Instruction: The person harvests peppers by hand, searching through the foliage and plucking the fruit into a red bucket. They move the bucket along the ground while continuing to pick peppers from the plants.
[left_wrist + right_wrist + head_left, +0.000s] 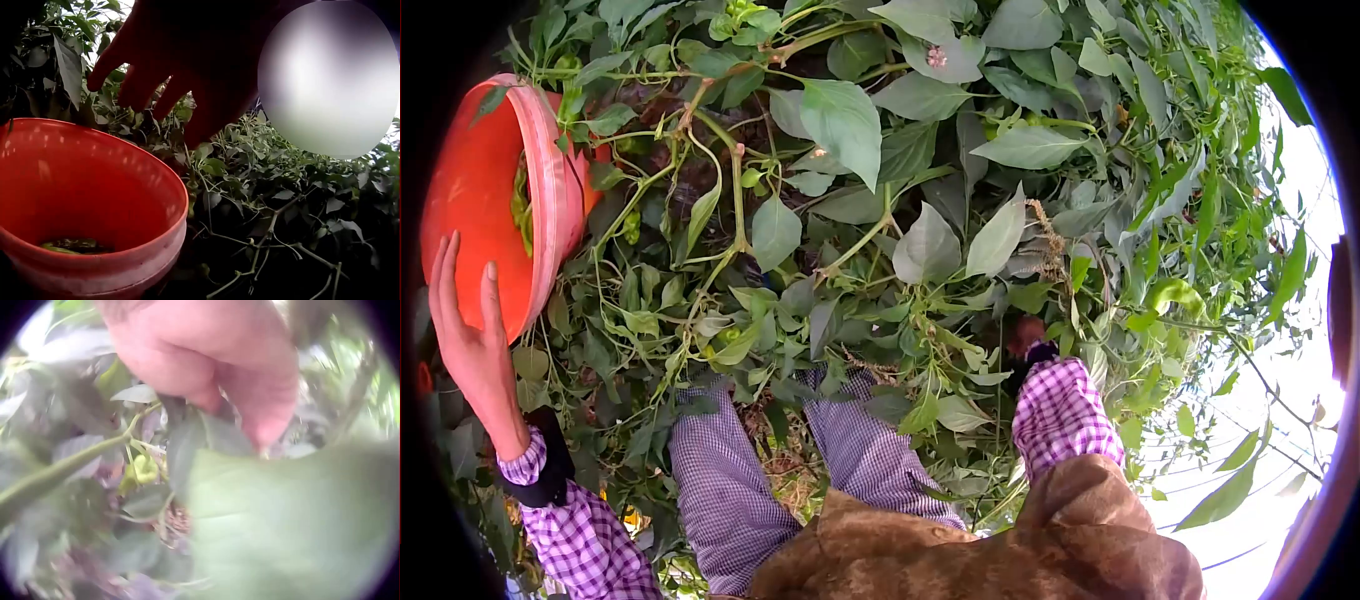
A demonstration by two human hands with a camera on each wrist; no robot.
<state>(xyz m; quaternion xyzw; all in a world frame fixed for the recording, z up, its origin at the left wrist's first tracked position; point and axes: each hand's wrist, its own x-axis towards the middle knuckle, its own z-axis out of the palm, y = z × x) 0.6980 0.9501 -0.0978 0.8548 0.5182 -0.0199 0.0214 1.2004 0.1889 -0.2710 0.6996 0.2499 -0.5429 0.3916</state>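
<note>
A small green pepper (145, 470) hangs at seven o'clock from the right hand (206, 356), grip unclear. Light, tender; I'd pinch its stalk (129, 450). The left hand (470, 340) lies flat-fingered against the orange bucket (550, 190).

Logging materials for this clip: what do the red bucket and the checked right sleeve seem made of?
Red bucket: likely plastic, smooth, slightly glossy; soft highlights on its inner wall, moulded rim. Checked right sleeve: probably woven cloth, matte; purple-white pattern, folds near the cuff.
</note>
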